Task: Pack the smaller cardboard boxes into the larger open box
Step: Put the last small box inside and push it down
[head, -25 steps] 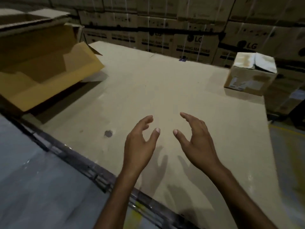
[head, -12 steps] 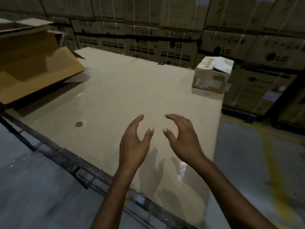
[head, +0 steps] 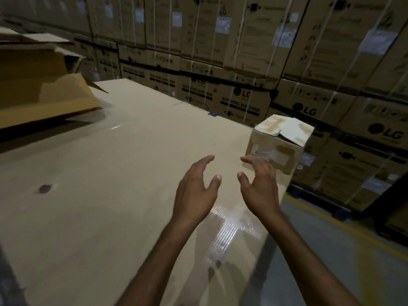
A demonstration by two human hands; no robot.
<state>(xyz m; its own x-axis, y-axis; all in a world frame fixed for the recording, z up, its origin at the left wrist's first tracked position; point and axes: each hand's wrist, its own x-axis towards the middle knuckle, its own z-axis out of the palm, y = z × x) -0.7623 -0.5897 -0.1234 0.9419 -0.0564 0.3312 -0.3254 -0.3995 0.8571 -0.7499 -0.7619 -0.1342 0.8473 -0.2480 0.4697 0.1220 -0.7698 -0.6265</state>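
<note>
A small cardboard box with worn tape and a loose top flap stands at the far right corner of a wide cardboard sheet. The larger open box lies at the far left, its flaps spread and its inside in shadow. My left hand and my right hand hover side by side above the sheet, palms facing each other, fingers curved and apart, holding nothing. My right hand's fingertips are just in front of the small box's near face; whether they touch it I cannot tell.
Stacked washing-machine cartons form a wall behind and to the right. A grey floor with a yellow line runs past the sheet's right edge. A dark round spot marks the sheet at the left.
The view has swung right and closer; the small box now sits nearer to my hands. Both hands have reached forward toward it, still empty and spread.
</note>
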